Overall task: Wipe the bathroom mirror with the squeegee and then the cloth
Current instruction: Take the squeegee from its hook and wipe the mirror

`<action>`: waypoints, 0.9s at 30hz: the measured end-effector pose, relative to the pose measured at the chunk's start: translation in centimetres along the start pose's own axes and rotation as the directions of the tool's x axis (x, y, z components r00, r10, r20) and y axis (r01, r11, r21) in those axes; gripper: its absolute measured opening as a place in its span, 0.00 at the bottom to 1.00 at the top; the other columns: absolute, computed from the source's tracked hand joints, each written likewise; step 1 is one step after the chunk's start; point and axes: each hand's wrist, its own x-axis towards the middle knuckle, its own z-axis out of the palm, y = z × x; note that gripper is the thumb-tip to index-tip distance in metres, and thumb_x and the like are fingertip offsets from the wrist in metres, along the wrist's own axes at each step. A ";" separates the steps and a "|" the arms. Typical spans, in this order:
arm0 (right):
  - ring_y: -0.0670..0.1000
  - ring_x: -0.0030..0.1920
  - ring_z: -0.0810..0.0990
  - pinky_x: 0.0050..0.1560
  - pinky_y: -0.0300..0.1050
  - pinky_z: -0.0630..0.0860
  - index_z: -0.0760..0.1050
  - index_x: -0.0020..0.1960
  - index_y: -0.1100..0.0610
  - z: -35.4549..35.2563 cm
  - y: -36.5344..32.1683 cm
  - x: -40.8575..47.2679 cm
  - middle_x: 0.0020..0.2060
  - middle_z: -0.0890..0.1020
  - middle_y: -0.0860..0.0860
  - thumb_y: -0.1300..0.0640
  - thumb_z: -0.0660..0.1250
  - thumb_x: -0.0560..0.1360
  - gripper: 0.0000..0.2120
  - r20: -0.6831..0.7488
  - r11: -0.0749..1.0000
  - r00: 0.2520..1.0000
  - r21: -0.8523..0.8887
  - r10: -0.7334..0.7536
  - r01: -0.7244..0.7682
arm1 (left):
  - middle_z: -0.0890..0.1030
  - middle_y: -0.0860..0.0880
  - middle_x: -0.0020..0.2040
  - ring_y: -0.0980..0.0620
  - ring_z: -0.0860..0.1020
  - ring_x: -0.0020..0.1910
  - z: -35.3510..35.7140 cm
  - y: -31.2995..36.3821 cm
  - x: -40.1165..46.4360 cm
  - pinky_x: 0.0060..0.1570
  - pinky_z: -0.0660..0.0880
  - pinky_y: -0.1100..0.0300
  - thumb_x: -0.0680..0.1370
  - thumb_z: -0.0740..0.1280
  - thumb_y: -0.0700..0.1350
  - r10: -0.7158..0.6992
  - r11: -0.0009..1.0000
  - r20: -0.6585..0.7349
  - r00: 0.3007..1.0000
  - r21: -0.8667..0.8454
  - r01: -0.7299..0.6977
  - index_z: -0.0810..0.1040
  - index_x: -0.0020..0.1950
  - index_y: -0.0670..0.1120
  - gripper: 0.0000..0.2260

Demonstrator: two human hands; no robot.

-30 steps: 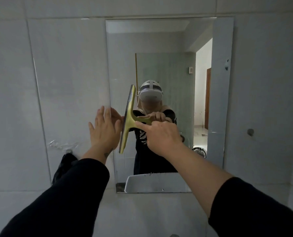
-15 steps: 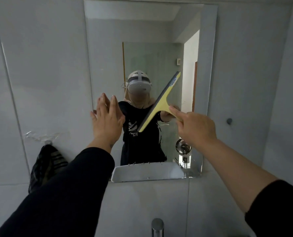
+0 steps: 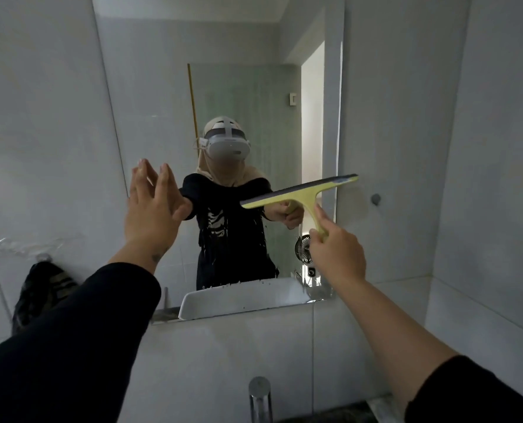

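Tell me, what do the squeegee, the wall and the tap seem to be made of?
The squeegee: likely matte yellow-green plastic, one moulded piece, with a dark strip, probably rubber, along the blade. The wall: glossy pale ceramic tile, judging by the thin joint lines and soft sheen. The tap: apparently brushed or polished metal, grey with a dull shine.

mirror [image 3: 162, 87] top cut off; tap [image 3: 260, 398] perhaps too

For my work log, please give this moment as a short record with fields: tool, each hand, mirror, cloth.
tool: yellow squeegee, blade nearly level, at mirror's right side
right hand: grips squeegee handle
left hand: open, flat at mirror's left edge
mirror: on tiled wall
cloth: dark striped cloth hanging on wall, left, untouched
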 end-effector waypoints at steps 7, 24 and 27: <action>0.55 0.38 0.75 0.40 0.47 0.73 0.59 0.73 0.39 4.1 -0.8 -2.7 0.32 0.75 0.51 0.54 0.58 0.79 0.25 -0.032 0.977 0.995 0.192 0.097 -0.089 | 0.42 0.47 0.78 0.45 0.44 0.76 -0.1 -0.1 -0.2 0.66 0.67 0.42 0.75 0.68 0.46 -0.018 1.000 -0.010 1.000 0.010 0.018 0.48 0.77 0.54 0.37; 0.53 0.36 0.73 0.35 0.47 0.71 0.53 0.76 0.41 10.9 -6.9 -7.7 0.34 0.74 0.50 0.55 0.56 0.80 0.27 0.158 0.964 0.952 0.000 -0.261 0.264 | 0.45 0.47 0.78 0.46 0.47 0.76 0.4 -0.2 0.1 0.69 0.63 0.45 0.80 0.55 0.59 -0.031 0.998 -0.055 0.998 -0.048 0.028 0.52 0.76 0.55 0.27; 0.52 0.35 0.70 0.29 0.43 0.62 0.48 0.76 0.42 10.8 -7.5 -7.8 0.36 0.71 0.51 0.55 0.56 0.80 0.30 0.275 0.891 0.888 -0.170 -0.367 0.421 | 0.43 0.48 0.78 0.46 0.46 0.76 0.4 -0.4 0.2 0.68 0.65 0.43 0.79 0.57 0.60 -0.030 0.999 -0.032 0.999 -0.046 0.029 0.50 0.76 0.56 0.29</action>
